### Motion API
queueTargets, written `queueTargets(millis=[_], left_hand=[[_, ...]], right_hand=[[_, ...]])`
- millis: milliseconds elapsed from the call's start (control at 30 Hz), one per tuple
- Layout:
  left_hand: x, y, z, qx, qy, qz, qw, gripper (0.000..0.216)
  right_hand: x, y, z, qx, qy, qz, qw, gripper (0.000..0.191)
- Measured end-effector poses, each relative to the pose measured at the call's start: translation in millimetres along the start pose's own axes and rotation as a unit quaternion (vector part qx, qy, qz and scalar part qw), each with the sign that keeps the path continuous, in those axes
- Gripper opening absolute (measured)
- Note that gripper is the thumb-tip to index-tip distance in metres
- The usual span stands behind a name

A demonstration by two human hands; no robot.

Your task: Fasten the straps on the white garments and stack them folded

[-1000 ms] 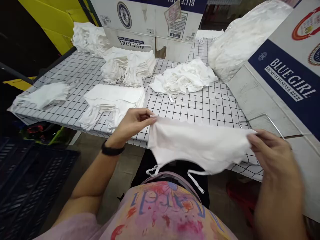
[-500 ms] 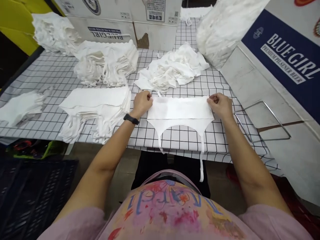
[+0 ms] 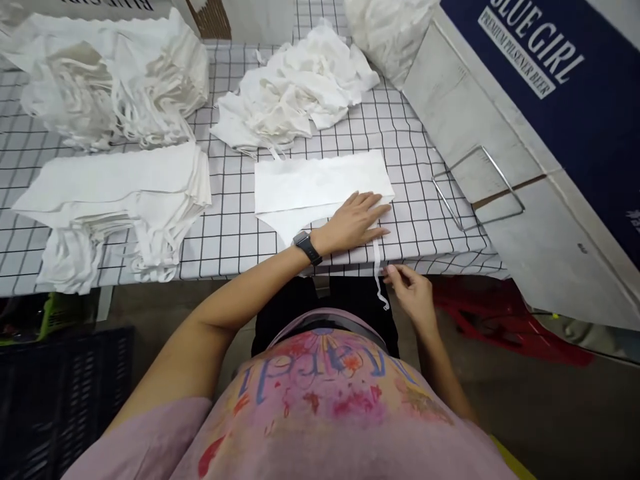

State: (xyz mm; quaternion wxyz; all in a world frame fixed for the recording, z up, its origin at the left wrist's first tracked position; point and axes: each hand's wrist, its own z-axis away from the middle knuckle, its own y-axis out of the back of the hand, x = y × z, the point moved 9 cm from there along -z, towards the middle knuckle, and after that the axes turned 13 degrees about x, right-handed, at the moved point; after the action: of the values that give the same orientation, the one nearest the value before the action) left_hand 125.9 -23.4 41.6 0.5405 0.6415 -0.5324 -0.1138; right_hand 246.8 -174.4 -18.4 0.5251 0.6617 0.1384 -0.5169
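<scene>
A white strappy camisole top [image 3: 320,180] lies flat on the table in front of me, its straight hem away from me. My left hand [image 3: 353,223], with a black watch at the wrist, rests palm down and fingers spread on its lower right part, hiding some of the neckline and the base of the right strap. That thin white strap [image 3: 377,267] hangs crinkled over the table's front edge. Just right of it is my right hand [image 3: 413,290], its fingers loosely curled and thumb near the strap; no firm grip shows.
Stacked white tops [image 3: 115,183] lie at left, with a larger pile [image 3: 110,73] behind. A loose white heap [image 3: 305,87] is beyond the top. At right stand a beer carton [image 3: 500,133] and a wire frame [image 3: 480,193]. A red plastic item [image 3: 510,327] is below.
Both hands have let go of the hem corners. The left hand has crossed onto the top's lower right; the right has dropped beside the hanging strap. The view has shifted right and closer.
</scene>
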Motion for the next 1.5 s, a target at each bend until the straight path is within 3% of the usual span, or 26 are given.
queueTargets(millis=[133,233,333,533,667,900,1067,1167,1300,1400,1500], left_hand=[[-4.5,-13.4,7.1,-0.010,0.022,-0.004,1.000,0.062],[-5.9,-12.8,10.0,-0.011,0.021,-0.004,1.000,0.064],[-7.0,-11.9,10.0,-0.010,0.021,-0.011,1.000,0.065],[-10.8,-15.0,9.2,-0.010,0.024,-0.002,1.000,0.068],[-10.4,-13.7,8.7,-0.021,0.028,0.003,0.999,0.069],[-11.5,-11.1,7.5,-0.014,0.031,0.026,0.999,0.067],[-12.5,-12.9,6.5,0.001,0.030,0.046,0.999,0.064],[-9.8,-8.3,5.9,-0.001,0.028,0.063,0.998,0.061],[-17.7,21.4,9.4,0.072,0.044,0.096,0.992,0.041],[-41.4,44.7,19.5,0.133,0.096,0.062,0.985,0.028],[-60.7,55.9,29.3,0.150,0.127,0.023,0.980,0.023]], right_hand=[[13.8,-27.8,13.1,-0.071,0.017,-0.049,0.996,0.037],[12.0,-29.7,24.9,-0.124,0.018,-0.080,0.989,0.033],[8.9,-11.7,39.0,-0.141,0.028,-0.067,0.987,0.033],[11.8,33.1,68.3,-0.114,0.047,0.008,0.992,0.028],[10.6,56.4,80.5,-0.090,-0.010,-0.053,0.994,0.033],[-1.3,91.6,85.1,-0.075,-0.068,-0.165,0.981,0.015],[-19.3,83.0,83.7,-0.132,-0.096,-0.313,0.936,0.026],[-30.5,75.5,72.2,-0.119,-0.079,-0.305,0.942,0.028],[-42.0,62.4,51.6,-0.104,-0.062,-0.269,0.956,0.023],[-51.8,47.3,39.0,-0.132,-0.052,-0.273,0.951,0.029],[-60.2,37.2,27.1,-0.133,-0.030,-0.272,0.952,0.028]])
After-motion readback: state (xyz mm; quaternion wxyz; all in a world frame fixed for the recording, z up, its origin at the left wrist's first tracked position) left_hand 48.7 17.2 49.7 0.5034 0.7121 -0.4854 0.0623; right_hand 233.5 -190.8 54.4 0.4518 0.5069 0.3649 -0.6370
